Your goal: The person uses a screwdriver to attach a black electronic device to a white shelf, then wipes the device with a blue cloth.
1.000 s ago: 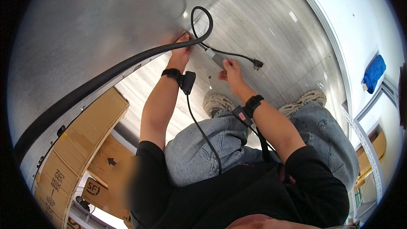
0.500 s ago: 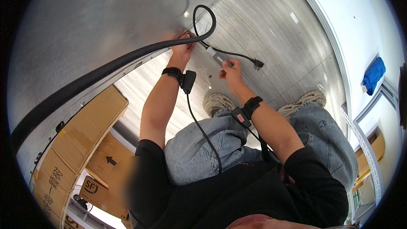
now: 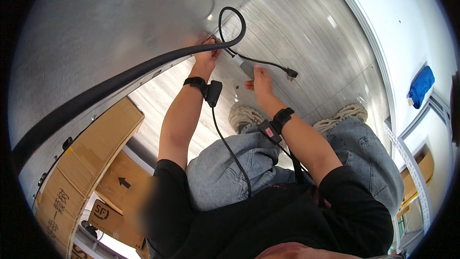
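My left hand (image 3: 206,59) is at the lower edge of a large grey metal panel (image 3: 120,14), its fingers closed and partly hidden behind a thick black cable (image 3: 139,63). What they pinch cannot be made out. To its right, my right hand (image 3: 262,84) grips a flat grey block with a white end (image 3: 246,68), thumb on top. The white end points toward my left hand and touches or overlaps thin dark leads. A thinner black cord runs past the block to a black plug (image 3: 292,73) by the floor. The thick cable loops above both hands.
Cardboard boxes (image 3: 91,156) stand at the left beneath the panel edge. My shoes (image 3: 247,116) rest on the wood-patterned floor (image 3: 311,33). At the right a blue cloth (image 3: 422,86) lies by a white wall. A wired black device (image 3: 213,94) is strapped to my left wrist.
My right hand has turned slightly and shifted its grip, showing more of its back and covering the lower end of the grey block. My left hand stays at the panel edge.
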### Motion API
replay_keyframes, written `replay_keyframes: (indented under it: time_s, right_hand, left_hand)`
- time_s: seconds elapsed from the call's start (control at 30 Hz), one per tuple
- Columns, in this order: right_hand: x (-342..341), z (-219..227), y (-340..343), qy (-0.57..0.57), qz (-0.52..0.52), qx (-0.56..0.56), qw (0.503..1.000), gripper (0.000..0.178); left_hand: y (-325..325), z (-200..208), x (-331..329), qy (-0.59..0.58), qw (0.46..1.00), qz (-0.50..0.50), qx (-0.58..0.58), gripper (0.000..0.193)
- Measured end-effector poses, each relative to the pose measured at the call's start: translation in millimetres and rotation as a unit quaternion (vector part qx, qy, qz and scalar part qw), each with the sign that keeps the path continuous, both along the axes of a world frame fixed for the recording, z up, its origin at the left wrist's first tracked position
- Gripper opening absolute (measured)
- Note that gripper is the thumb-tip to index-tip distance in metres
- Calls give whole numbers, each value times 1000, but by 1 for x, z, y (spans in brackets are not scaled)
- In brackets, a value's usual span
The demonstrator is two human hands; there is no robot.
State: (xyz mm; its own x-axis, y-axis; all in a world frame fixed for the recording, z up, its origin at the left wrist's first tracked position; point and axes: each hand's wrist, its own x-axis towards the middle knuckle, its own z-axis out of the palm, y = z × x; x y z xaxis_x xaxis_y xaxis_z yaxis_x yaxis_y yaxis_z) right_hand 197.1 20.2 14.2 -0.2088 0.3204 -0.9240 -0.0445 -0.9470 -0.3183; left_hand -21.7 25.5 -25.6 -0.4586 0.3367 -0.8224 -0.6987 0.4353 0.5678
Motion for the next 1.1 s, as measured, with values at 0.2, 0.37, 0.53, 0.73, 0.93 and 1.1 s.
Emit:
replay_keyframes:
  time_s: [0.2,0.37,0.53,0.73,0.93,1.1]
  right_hand:
    - [-3,-3,-18,-25,33,79,996,39]
    - [5,-11,-10,-6,99,27,995,40]
    - [-6,-3,-15,-42,26,56,997,37]
    - [-4,-8,-10,-19,25,46,998,44]
    - [7,0,-2,-12,90,1,996,48]
    - [-7,0,-9,-34,87,85,992,46]
  left_hand:
    - [0,5,1,-15,999,-8,29,9]
    - [5,17,7,3,1000,3,7,7]
    - [0,4,0,2,1000,-1,14,7]
    - [-1,4,-1,-4,1000,-16,13,9]
    - [0,5,2,7,1000,5,0,6]
    - [-1,6,-1,8,999,-26,23,6]
